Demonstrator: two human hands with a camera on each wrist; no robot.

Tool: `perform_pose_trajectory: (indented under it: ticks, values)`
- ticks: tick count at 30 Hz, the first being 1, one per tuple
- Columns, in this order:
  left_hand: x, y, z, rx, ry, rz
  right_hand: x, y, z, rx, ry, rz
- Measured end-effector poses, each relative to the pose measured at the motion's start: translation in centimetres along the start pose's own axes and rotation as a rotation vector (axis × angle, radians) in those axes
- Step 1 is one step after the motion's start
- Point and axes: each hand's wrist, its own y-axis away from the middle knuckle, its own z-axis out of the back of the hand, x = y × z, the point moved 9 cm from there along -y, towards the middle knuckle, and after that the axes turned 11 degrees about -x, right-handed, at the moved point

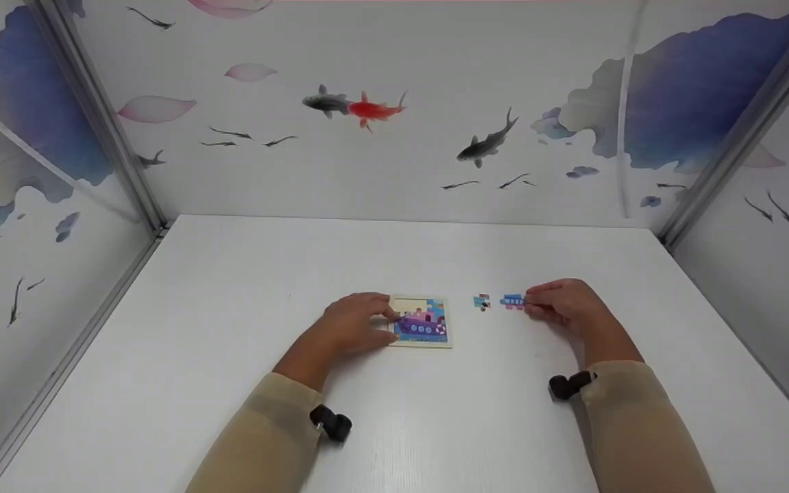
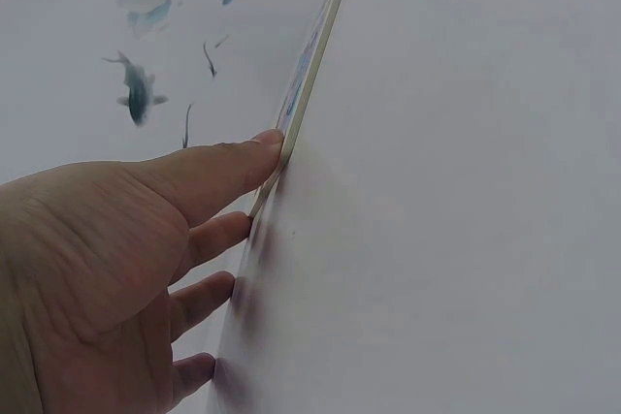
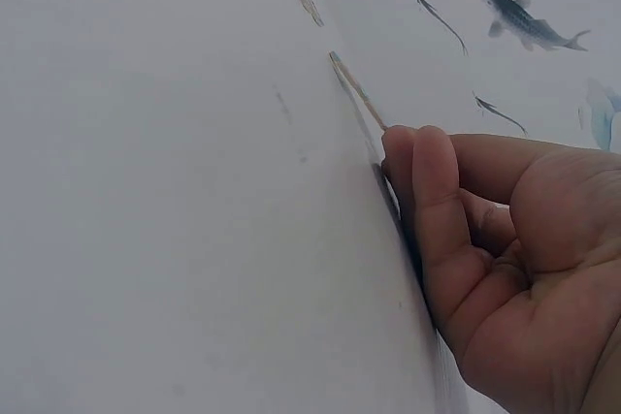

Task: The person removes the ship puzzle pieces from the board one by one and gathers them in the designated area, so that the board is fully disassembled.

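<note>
In the head view, a small square jigsaw puzzle board with a pale frame and a purple ship picture lies flat. My left hand holds its left side, thumb at the near corner and fingers by the far part; in the left wrist view, the thumb lies against the frame's edge. A blue-and-pink puzzle piece is pinched by its right end in my right hand, low over the table. To its left lies another puzzle piece, multicoloured. In the right wrist view, the pinched piece shows edge-on and tilted.
The white table meets printed back and side panels, with metal posts at the corners. A pale cream gap shows in the board's upper left. Small black devices sit at both sleeve cuffs.
</note>
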Motion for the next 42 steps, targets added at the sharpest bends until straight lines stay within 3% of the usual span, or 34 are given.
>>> perform_pose_trajectory:
  ticks: [15,29,34,42]
  values:
    - [0.0,0.0,0.1,0.003,0.025,0.034,0.0,0.2,0.0,0.003,-0.065,-0.021]
    - [0.0,0.0,0.2,-0.003,0.01,0.037,0.7,0.8,0.0,-0.026,0.028,0.028]
    - [0.0,0.0,0.2,-0.003,0.019,0.044,1.9,1.2,-1.4,-0.014,0.05,0.079]
    - [0.3,0.1,0.0,-0.006,0.029,0.053,3.5,2.5,-5.3,0.04,0.025,0.131]
